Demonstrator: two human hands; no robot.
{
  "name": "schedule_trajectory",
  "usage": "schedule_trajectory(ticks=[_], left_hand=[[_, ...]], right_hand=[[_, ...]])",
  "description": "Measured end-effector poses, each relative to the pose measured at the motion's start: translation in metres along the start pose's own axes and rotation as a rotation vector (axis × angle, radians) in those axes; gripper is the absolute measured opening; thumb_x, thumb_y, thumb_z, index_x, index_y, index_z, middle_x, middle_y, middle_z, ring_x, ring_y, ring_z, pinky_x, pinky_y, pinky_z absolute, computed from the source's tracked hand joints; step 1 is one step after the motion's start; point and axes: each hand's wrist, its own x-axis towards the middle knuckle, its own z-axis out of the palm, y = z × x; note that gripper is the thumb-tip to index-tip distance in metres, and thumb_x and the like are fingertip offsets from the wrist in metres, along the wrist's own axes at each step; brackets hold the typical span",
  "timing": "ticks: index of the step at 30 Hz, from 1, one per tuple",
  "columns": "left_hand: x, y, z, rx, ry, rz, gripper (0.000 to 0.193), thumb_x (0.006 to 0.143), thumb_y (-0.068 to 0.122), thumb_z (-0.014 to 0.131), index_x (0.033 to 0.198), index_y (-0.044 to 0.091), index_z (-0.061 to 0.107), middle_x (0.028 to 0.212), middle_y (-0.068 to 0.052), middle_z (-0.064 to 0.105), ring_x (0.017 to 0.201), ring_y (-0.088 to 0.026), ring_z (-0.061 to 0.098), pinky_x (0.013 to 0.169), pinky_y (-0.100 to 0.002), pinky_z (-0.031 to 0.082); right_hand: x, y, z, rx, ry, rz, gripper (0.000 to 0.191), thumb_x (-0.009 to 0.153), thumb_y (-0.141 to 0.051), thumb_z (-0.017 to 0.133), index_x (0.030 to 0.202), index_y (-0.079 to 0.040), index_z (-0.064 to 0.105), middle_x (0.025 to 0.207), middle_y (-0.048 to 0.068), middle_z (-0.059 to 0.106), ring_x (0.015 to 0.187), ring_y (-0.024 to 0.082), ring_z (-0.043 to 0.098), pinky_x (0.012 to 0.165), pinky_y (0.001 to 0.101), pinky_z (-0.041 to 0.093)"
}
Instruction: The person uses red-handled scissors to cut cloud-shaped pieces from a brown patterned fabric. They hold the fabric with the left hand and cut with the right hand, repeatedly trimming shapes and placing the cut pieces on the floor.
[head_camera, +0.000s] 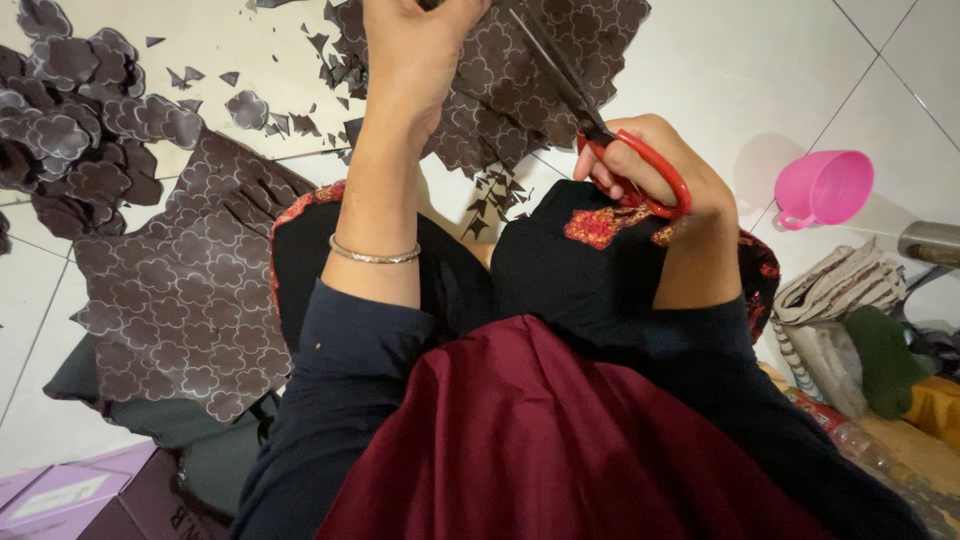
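Right hand (655, 175): grip closed through the red handles of the scissors (590, 115); thumb and fingers fill the loops; blades run up and away from the grip into the fabric.
Left hand (415, 50): grip closed on the near edge of the dark brown patterned sheet (520, 70), just left of the blades; fingertips are cut off by the top of the view.
Sheet: lifted off the floor between the two grips; printed with pale cloud-shaped outlines.
Doing it well: judged from here, the holding grip should stay close beside the blades to keep the sheet taut; turn the sheet rather than the scissors round each curve; keep short bites on the pale outline; keep fingers clear of the blade tips.
Left of the holding grip: a pile of cut-out shapes (70, 110); a second patterned sheet (185, 290) flat on the tiled floor (700, 70); small offcuts (300, 60) scattered.
Right of the cutting grip: a pink cup (825, 187); well apart.
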Motion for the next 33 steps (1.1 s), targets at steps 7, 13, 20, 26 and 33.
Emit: schedule_trajectory(ticks=[7,13,20,26,33], left_hand=[[-0.003,-0.001,0.001,0.041,-0.044,-0.016,0.007,0.094,0.000,0.077,0.098,0.001,0.072,0.090,0.001,0.071,0.086,-0.009,0.067,0.081,-0.027,0.055],[-0.003,0.005,0.002,-0.046,-0.087,-0.069,0.009,0.095,0.001,0.076,0.089,0.004,0.071,0.083,0.003,0.067,0.076,-0.008,0.061,0.073,-0.027,0.048],[-0.003,0.011,0.004,-0.107,-0.113,-0.070,0.008,0.095,-0.001,0.072,0.090,0.004,0.069,0.085,0.003,0.067,0.078,-0.007,0.061,0.071,-0.026,0.047],[-0.004,0.014,0.008,-0.035,-0.105,0.001,0.005,0.096,-0.002,0.074,0.097,0.001,0.071,0.092,0.002,0.069,0.086,-0.008,0.064,0.081,-0.026,0.052],[-0.003,0.014,0.009,-0.074,-0.105,-0.017,0.004,0.097,-0.001,0.074,0.099,0.000,0.071,0.094,0.001,0.069,0.086,-0.009,0.063,0.081,-0.027,0.052]], right_hand=[[-0.003,0.000,0.001,0.035,-0.012,-0.094,0.066,0.100,-0.062,0.055,0.098,0.003,0.067,0.075,0.000,0.057,0.066,0.007,0.055,0.055,0.0211,0.042],[0.003,0.000,0.002,-0.014,-0.003,-0.109,0.069,0.099,-0.065,0.053,0.098,0.002,0.068,0.073,0.000,0.057,0.064,0.008,0.054,0.055,0.0215,0.042],[-0.002,-0.003,0.004,0.039,-0.049,-0.196,0.072,0.102,-0.068,0.053,0.100,0.002,0.068,0.077,0.000,0.057,0.070,0.007,0.054,0.060,0.0215,0.042],[-0.002,-0.006,0.007,0.050,-0.026,-0.126,0.071,0.100,-0.067,0.054,0.099,0.002,0.067,0.074,0.000,0.057,0.065,0.007,0.054,0.054,0.0208,0.042],[-0.003,-0.005,0.007,0.015,0.001,-0.109,0.068,0.100,-0.064,0.053,0.099,0.002,0.068,0.073,-0.001,0.055,0.065,0.007,0.054,0.053,0.0207,0.042]])
